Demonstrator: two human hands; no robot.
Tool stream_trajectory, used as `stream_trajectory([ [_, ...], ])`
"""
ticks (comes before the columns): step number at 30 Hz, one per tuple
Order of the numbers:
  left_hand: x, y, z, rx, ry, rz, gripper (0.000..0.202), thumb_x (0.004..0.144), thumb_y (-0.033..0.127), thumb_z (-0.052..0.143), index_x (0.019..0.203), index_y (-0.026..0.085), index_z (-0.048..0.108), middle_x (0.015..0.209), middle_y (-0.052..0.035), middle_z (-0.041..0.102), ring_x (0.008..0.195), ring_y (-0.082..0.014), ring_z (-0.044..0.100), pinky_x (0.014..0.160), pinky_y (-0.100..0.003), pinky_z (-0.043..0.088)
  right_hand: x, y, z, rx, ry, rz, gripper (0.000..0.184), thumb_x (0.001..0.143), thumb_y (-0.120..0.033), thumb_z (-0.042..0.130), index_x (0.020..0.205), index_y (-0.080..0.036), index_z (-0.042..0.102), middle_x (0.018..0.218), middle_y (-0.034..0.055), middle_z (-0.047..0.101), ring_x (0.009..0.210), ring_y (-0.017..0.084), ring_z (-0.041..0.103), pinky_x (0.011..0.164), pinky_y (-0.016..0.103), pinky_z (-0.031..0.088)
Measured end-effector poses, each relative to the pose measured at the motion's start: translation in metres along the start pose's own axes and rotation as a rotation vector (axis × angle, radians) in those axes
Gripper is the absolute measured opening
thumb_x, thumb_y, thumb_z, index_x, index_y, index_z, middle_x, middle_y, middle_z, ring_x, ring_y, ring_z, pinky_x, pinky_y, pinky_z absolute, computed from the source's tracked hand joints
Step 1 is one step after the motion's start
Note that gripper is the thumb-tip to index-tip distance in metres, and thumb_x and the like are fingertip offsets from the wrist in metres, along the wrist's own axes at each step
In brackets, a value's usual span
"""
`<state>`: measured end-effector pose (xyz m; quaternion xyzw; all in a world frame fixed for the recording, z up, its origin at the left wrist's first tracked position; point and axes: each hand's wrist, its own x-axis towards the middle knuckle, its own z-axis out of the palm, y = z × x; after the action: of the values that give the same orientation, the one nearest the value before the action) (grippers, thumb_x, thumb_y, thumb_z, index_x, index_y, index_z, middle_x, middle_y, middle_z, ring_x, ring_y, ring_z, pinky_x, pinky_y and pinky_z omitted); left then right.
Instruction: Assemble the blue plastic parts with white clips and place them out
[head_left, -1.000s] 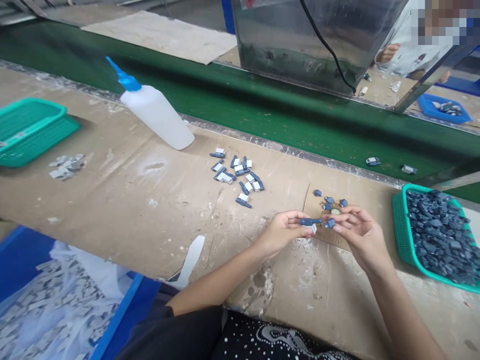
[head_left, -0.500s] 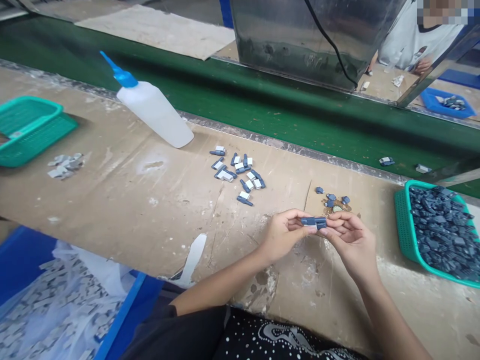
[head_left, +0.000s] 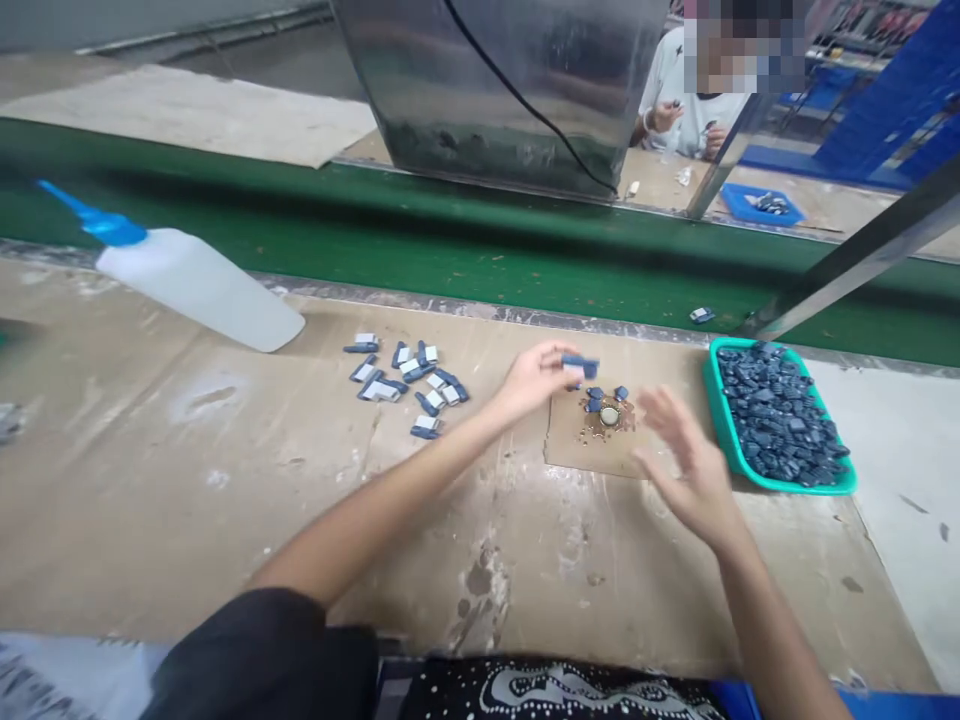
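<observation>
Between the fingertips of my left hand (head_left: 536, 378) is a small dark blue plastic part (head_left: 581, 366), held just above the cardboard. My right hand (head_left: 686, 465) is apart from it, blurred, with its fingers spread and nothing seen in them. Between the hands, a small round cap (head_left: 610, 415) sits on a cardboard piece (head_left: 592, 455) amid brown wet spots. Small blue pieces (head_left: 595, 400) lie beside the cap. To the left rests a loose group of blue parts with white blocks (head_left: 409, 370).
A green basket (head_left: 847, 482) full of dark blue pieces stands at the right. A white squeeze bottle (head_left: 202, 285) with a blue nozzle leans at the left. Behind the table runs a green belt (head_left: 465, 250), with a metal box (head_left: 510, 110) beyond. Across it sits another person (head_left: 664, 95).
My right hand has let go of the blue part and opened, moving away to the right. My left hand keeps the part. The view has turned to the right.
</observation>
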<state>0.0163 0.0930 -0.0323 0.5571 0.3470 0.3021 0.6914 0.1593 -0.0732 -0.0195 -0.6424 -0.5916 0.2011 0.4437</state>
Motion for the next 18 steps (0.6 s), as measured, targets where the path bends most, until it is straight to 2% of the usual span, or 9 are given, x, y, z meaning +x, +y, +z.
stream_trajectory([
  [2,0.050,0.006,-0.005,0.115,0.133,0.014,0.017,0.067,0.006,0.060,0.083,0.011,0.057,0.074,-0.0052,0.064,0.066,-0.0116,0.060,0.070,-0.026,0.048,-0.005,0.019,-0.041,-0.307,0.288,-0.019,0.053,0.077,-0.023,0.054,0.127,-0.027,0.039,0.123,0.0076,0.048,0.101,0.024,0.053,0.089,0.042,0.043],
  [4,0.092,0.007,-0.011,0.215,0.260,0.015,0.015,0.069,0.004,0.056,0.084,0.008,0.057,0.075,-0.0067,0.063,0.069,-0.0127,0.060,0.073,-0.027,0.047,-0.013,0.040,-0.083,-0.622,0.466,0.064,0.036,0.076,-0.026,0.054,0.111,-0.022,0.055,0.106,0.0095,0.056,0.081,0.023,0.058,0.082,0.040,0.044],
  [5,0.107,0.005,-0.015,0.254,0.300,0.015,0.016,0.069,0.003,0.055,0.084,0.007,0.058,0.078,-0.0081,0.062,0.072,-0.0143,0.060,0.075,-0.029,0.047,-0.018,0.051,-0.102,-0.746,0.479,0.122,0.030,0.075,-0.027,0.054,0.104,-0.020,0.059,0.101,0.0104,0.058,0.073,0.022,0.058,0.077,0.039,0.045],
  [8,0.124,-0.001,-0.028,0.343,0.390,0.025,0.028,0.065,0.000,0.056,0.092,0.007,0.058,0.097,-0.0128,0.057,0.085,-0.0200,0.058,0.086,-0.034,0.042,-0.030,0.075,-0.139,-0.898,0.274,0.237,0.022,0.075,-0.027,0.050,0.092,-0.021,0.062,0.094,0.0099,0.062,0.063,0.021,0.059,0.063,0.033,0.045],
  [10,0.113,-0.004,-0.041,0.422,0.435,0.071,0.041,0.062,0.000,0.058,0.102,0.009,0.056,0.112,-0.0135,0.048,0.089,-0.0206,0.057,0.091,-0.034,0.038,-0.033,0.082,-0.148,-0.922,0.218,0.237,0.021,0.075,-0.027,0.046,0.089,-0.022,0.061,0.093,0.0092,0.064,0.068,0.022,0.060,0.061,0.032,0.044],
  [13,0.070,-0.007,-0.065,0.657,0.379,0.219,0.054,0.064,0.004,0.057,0.116,0.016,0.048,0.123,-0.0115,0.035,0.089,-0.0177,0.056,0.088,-0.031,0.040,-0.031,0.086,-0.149,-0.967,0.238,0.200,0.022,0.073,-0.029,0.045,0.086,-0.023,0.060,0.086,0.0087,0.065,0.075,0.025,0.061,0.058,0.033,0.043],
  [16,0.011,-0.010,-0.087,0.945,0.276,0.339,0.044,0.071,0.014,0.052,0.114,0.018,0.049,0.118,-0.0098,0.039,0.098,-0.0204,0.051,0.089,-0.033,0.040,-0.029,0.093,-0.152,-0.998,0.219,0.113,0.023,0.071,-0.033,0.043,0.084,-0.024,0.059,0.080,0.0082,0.065,0.075,0.026,0.060,0.057,0.034,0.044],
  [18,-0.028,-0.015,-0.096,1.100,0.280,0.369,0.035,0.074,0.019,0.049,0.109,0.018,0.053,0.111,-0.0093,0.044,0.103,-0.0229,0.047,0.092,-0.036,0.037,-0.028,0.101,-0.158,-1.005,0.195,0.053,0.025,0.071,-0.038,0.042,0.084,-0.025,0.059,0.080,0.0077,0.065,0.073,0.025,0.060,0.057,0.033,0.044],
])
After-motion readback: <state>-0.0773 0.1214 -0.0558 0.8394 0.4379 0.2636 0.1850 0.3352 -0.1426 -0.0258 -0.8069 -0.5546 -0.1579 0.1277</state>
